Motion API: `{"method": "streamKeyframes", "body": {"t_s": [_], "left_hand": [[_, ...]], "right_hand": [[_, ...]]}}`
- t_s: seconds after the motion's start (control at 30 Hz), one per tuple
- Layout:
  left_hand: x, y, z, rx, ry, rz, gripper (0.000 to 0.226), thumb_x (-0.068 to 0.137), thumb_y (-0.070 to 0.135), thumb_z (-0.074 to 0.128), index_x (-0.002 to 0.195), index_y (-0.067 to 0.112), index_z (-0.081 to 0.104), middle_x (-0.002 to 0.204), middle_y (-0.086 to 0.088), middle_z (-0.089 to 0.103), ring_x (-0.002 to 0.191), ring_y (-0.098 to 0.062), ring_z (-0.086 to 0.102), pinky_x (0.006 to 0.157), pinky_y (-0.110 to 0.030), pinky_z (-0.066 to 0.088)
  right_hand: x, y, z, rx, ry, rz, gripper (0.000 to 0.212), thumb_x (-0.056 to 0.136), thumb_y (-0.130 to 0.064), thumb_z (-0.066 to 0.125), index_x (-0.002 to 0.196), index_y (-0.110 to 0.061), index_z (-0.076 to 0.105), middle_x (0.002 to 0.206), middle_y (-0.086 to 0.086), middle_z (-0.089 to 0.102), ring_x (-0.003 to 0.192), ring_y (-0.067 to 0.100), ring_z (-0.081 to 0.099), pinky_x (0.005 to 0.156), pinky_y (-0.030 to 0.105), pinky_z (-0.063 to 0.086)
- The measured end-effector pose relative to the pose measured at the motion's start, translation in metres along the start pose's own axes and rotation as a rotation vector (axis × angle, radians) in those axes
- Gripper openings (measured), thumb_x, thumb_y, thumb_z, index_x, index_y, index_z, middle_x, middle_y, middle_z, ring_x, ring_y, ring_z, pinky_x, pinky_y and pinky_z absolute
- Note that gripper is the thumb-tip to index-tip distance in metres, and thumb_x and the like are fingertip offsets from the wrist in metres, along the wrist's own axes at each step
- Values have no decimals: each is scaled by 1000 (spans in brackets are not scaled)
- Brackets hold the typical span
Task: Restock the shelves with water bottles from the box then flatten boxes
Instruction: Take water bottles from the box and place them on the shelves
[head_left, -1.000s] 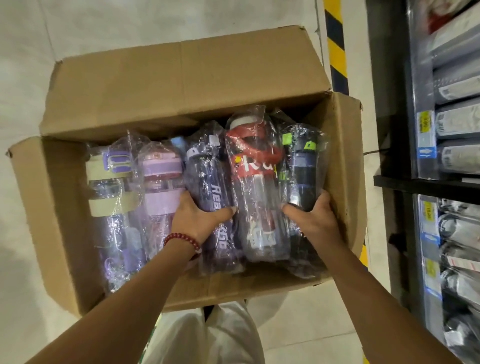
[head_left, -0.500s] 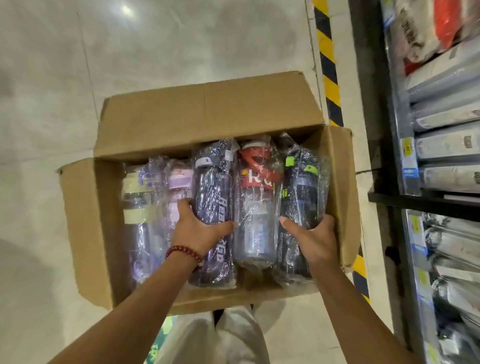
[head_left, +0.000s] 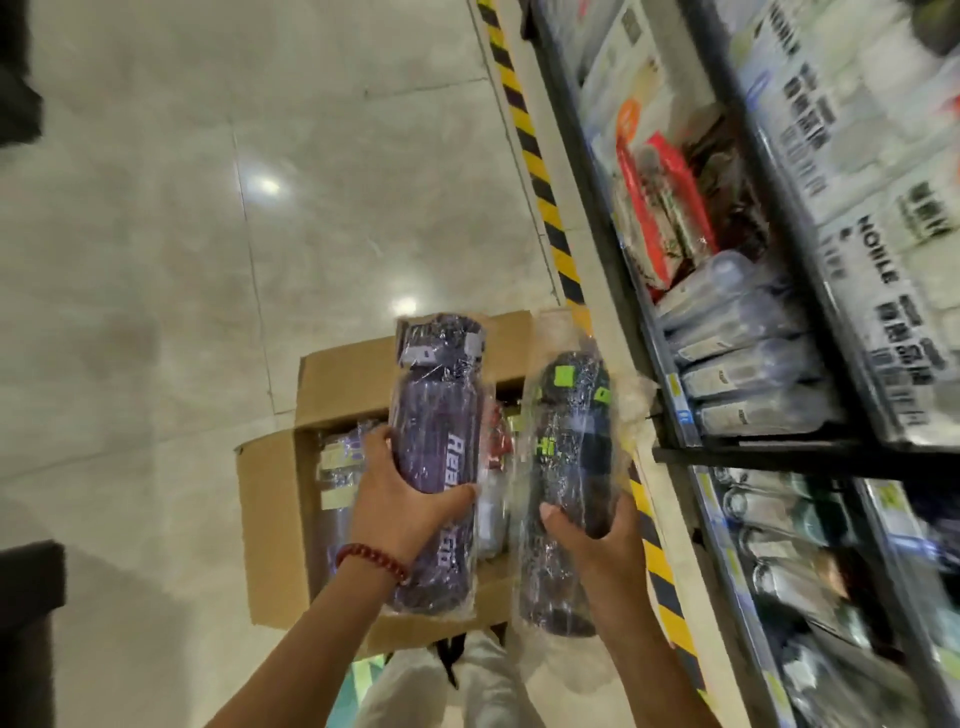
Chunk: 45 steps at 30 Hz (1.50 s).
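My left hand (head_left: 402, 499) grips a dark purple water bottle (head_left: 439, 410) wrapped in clear plastic, held above the open cardboard box (head_left: 270, 519) on the floor. My right hand (head_left: 592, 540) grips a black bottle with green accents (head_left: 569, 441), also in plastic wrap, raised beside the shelf. Down in the box lie a red bottle (head_left: 496, 441) and a pale bottle with cream bands (head_left: 335, 467), partly hidden by my hands and the lifted bottles.
A metal shelf rack (head_left: 670, 405) runs along the right, stocked with wrapped bottles (head_left: 748, 358) and boxed goods (head_left: 883, 270). Yellow-black hazard tape (head_left: 540, 176) marks the floor at its foot. Glossy tile floor (head_left: 182, 260) spreads to the left.
Both hands have lifted their bottles up out of the box. My view has risen and swung toward the shelves, so the box looks smaller and lower.
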<state>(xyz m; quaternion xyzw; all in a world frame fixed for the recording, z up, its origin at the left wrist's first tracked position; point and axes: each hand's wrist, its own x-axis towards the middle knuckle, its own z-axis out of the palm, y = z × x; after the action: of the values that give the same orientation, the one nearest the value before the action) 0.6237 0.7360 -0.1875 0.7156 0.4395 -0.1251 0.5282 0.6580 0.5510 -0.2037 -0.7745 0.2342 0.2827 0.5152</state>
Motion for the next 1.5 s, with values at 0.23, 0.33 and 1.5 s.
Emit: {"method": "streamKeyframes", "body": {"t_s": [0.23,0.33,1.5], "left_hand": [[-89,95,-44,-1,-17,222,84,55,21,90,115,26,32,96,16,52,79,1,56,62,-16,44],[-124,135,-59,1,-17,308,82,56,18,89,113,24,31,92,19,46,77,4,51,60,-15,41],[-371,168,-52,58,-700,844,88,63,14,87,136,18,37,120,7,57,104,-10,57,94,-30,46]], "right_hand": [[-89,-89,-53,195,14,-92,87,49,-46,76,127,-22,47,113,2,63,98,18,63,79,36,54],[-121,-117,-82,274,17,-145,45,70,-23,81,103,-27,51,102,3,66,85,15,63,72,29,50],[-442,-26,-159,809,631,-424,81,56,-59,80,127,-39,48,129,-7,58,115,16,59,99,44,47]]}}
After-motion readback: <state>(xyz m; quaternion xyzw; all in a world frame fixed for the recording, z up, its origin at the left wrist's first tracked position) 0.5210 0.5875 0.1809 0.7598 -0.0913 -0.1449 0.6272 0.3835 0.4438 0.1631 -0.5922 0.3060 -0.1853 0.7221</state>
